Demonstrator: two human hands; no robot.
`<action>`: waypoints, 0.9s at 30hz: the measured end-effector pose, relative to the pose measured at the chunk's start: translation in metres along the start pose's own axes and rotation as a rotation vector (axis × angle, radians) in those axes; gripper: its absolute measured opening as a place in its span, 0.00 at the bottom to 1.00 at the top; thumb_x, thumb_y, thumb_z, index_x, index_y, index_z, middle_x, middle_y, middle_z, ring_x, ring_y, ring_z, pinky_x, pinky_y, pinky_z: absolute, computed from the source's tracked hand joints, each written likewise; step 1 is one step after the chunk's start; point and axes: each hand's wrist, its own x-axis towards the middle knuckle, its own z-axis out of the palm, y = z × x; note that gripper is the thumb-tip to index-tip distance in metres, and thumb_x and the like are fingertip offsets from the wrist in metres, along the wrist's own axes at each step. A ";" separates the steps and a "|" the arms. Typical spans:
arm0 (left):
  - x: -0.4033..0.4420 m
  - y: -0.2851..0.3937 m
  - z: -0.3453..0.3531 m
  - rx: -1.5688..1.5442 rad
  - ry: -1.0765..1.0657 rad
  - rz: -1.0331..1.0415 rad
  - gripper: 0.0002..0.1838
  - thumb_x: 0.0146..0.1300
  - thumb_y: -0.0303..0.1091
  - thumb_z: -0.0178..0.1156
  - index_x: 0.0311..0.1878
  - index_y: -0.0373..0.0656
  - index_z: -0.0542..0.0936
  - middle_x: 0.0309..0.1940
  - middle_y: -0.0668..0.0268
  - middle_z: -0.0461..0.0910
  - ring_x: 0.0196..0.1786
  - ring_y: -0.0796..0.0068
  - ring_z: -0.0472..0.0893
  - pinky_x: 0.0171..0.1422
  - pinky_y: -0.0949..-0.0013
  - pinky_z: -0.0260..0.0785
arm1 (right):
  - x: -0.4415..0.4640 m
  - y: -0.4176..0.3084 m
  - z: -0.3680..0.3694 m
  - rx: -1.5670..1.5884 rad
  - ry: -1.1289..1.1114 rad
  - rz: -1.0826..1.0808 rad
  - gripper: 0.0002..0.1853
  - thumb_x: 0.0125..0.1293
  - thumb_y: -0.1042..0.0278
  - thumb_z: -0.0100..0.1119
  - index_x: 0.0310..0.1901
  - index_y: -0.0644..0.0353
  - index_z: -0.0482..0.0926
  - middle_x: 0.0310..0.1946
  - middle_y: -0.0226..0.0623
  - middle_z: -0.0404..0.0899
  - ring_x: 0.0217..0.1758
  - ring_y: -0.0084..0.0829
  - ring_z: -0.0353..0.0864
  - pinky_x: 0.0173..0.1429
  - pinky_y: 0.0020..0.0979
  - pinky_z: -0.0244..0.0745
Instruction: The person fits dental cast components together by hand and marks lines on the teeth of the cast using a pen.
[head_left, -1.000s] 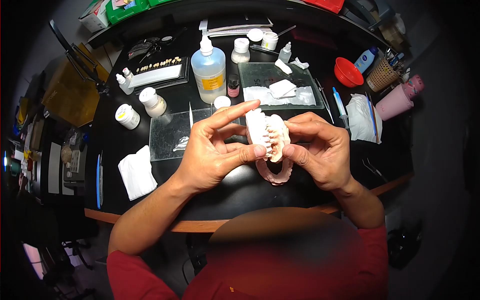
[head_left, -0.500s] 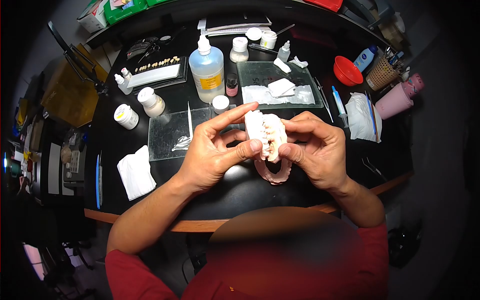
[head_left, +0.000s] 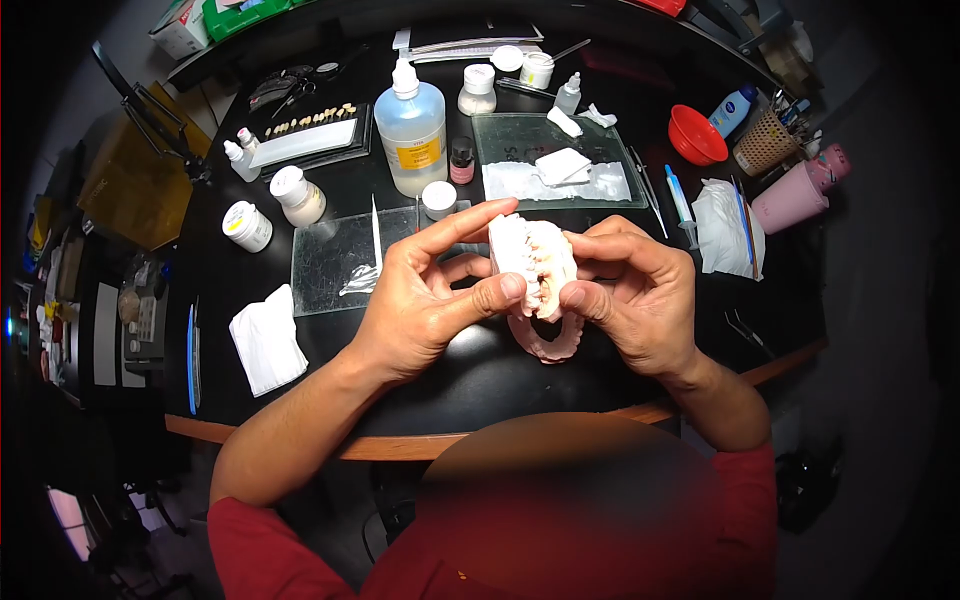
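Observation:
My left hand (head_left: 415, 300) is closed on a white plaster dental cast (head_left: 508, 243), with its thumb on the near side and index finger over the top. Against that cast's teeth sits a cream-toned dental cast (head_left: 556, 252), gripped between the thumb and fingers of my right hand (head_left: 645, 290). The two rows of teeth face each other, touching or nearly so. Below them, a pinkish horseshoe-shaped piece (head_left: 552, 350) shows on the black table; its upper part is hidden behind the casts and fingers.
A glass slab (head_left: 325, 265) lies left of my hands, another glass slab (head_left: 610, 150) farther back. Behind stand a large liquid bottle (head_left: 412, 125) and a tooth shade guide (head_left: 310, 140). Folded tissue (head_left: 268, 340), a syringe (head_left: 681, 205) and a red bowl (head_left: 697, 135) flank the work area.
The head view has shifted slightly, so the table items appear a little higher and farther left. Both hands keep the same grip on the casts.

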 end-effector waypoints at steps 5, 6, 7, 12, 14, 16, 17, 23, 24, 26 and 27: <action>0.000 0.000 0.001 -0.007 0.007 0.001 0.37 0.63 0.32 0.77 0.73 0.33 0.72 0.59 0.58 0.78 0.54 0.74 0.82 0.61 0.70 0.78 | -0.001 0.000 0.000 0.047 0.005 0.018 0.18 0.65 0.81 0.72 0.56 0.73 0.83 0.50 0.43 0.80 0.51 0.30 0.87 0.58 0.28 0.86; 0.000 0.001 0.001 -0.013 0.006 -0.003 0.37 0.63 0.33 0.77 0.72 0.33 0.72 0.59 0.58 0.78 0.53 0.75 0.82 0.60 0.70 0.78 | -0.001 0.001 0.000 0.068 0.007 0.019 0.18 0.65 0.81 0.71 0.56 0.73 0.82 0.50 0.43 0.80 0.52 0.30 0.87 0.58 0.28 0.86; 0.000 0.002 0.001 -0.018 0.006 -0.007 0.37 0.63 0.33 0.77 0.72 0.32 0.72 0.58 0.58 0.79 0.53 0.75 0.82 0.59 0.71 0.78 | -0.001 0.001 0.000 0.067 0.001 0.023 0.18 0.66 0.82 0.71 0.56 0.73 0.82 0.50 0.43 0.80 0.52 0.31 0.87 0.58 0.28 0.86; 0.001 0.003 0.004 -0.015 0.031 -0.011 0.38 0.64 0.33 0.77 0.72 0.30 0.71 0.58 0.58 0.79 0.51 0.78 0.82 0.56 0.72 0.79 | 0.000 -0.001 0.000 0.089 -0.008 0.072 0.17 0.67 0.83 0.69 0.56 0.74 0.81 0.50 0.43 0.80 0.52 0.31 0.88 0.58 0.28 0.86; 0.001 0.003 0.003 0.001 0.028 -0.010 0.37 0.64 0.33 0.77 0.72 0.30 0.71 0.58 0.58 0.79 0.51 0.78 0.82 0.56 0.73 0.78 | 0.000 -0.001 0.000 0.077 -0.014 0.070 0.17 0.67 0.83 0.69 0.56 0.74 0.81 0.50 0.42 0.80 0.52 0.31 0.88 0.58 0.28 0.86; 0.001 0.003 0.000 0.028 0.014 -0.010 0.37 0.64 0.33 0.77 0.73 0.31 0.72 0.58 0.59 0.79 0.51 0.78 0.81 0.57 0.72 0.78 | -0.001 -0.001 0.000 0.072 -0.016 0.064 0.17 0.67 0.83 0.68 0.56 0.75 0.81 0.50 0.42 0.80 0.52 0.31 0.88 0.58 0.28 0.85; 0.002 0.001 -0.002 0.061 -0.005 0.004 0.37 0.65 0.32 0.75 0.74 0.32 0.70 0.60 0.57 0.78 0.55 0.74 0.81 0.60 0.70 0.78 | -0.001 0.000 0.000 0.074 -0.016 0.059 0.17 0.67 0.83 0.68 0.57 0.75 0.81 0.50 0.42 0.80 0.52 0.31 0.88 0.58 0.27 0.85; 0.003 0.000 -0.002 0.045 0.001 0.013 0.36 0.63 0.32 0.77 0.73 0.35 0.74 0.60 0.60 0.78 0.56 0.76 0.79 0.62 0.71 0.76 | -0.002 -0.002 -0.001 0.032 -0.038 -0.002 0.16 0.68 0.84 0.67 0.57 0.75 0.81 0.49 0.43 0.79 0.50 0.30 0.88 0.57 0.26 0.85; 0.002 0.000 -0.002 0.037 -0.002 0.009 0.36 0.63 0.32 0.76 0.73 0.36 0.74 0.61 0.59 0.77 0.56 0.76 0.79 0.62 0.70 0.76 | -0.002 -0.003 -0.001 0.032 -0.041 -0.003 0.16 0.68 0.84 0.66 0.57 0.75 0.81 0.49 0.43 0.79 0.50 0.30 0.88 0.57 0.26 0.85; 0.002 0.001 -0.003 0.034 -0.008 0.007 0.36 0.63 0.32 0.76 0.73 0.36 0.74 0.61 0.59 0.77 0.57 0.75 0.79 0.63 0.70 0.76 | -0.002 -0.004 -0.001 0.009 -0.043 -0.011 0.16 0.68 0.84 0.66 0.57 0.75 0.81 0.49 0.43 0.79 0.49 0.28 0.87 0.56 0.26 0.85; 0.003 0.000 -0.004 0.037 -0.012 0.009 0.36 0.64 0.32 0.76 0.73 0.36 0.74 0.62 0.59 0.76 0.57 0.74 0.79 0.64 0.69 0.76 | -0.002 -0.004 -0.002 -0.002 -0.044 -0.016 0.16 0.67 0.84 0.66 0.57 0.75 0.81 0.48 0.43 0.79 0.49 0.28 0.87 0.56 0.26 0.84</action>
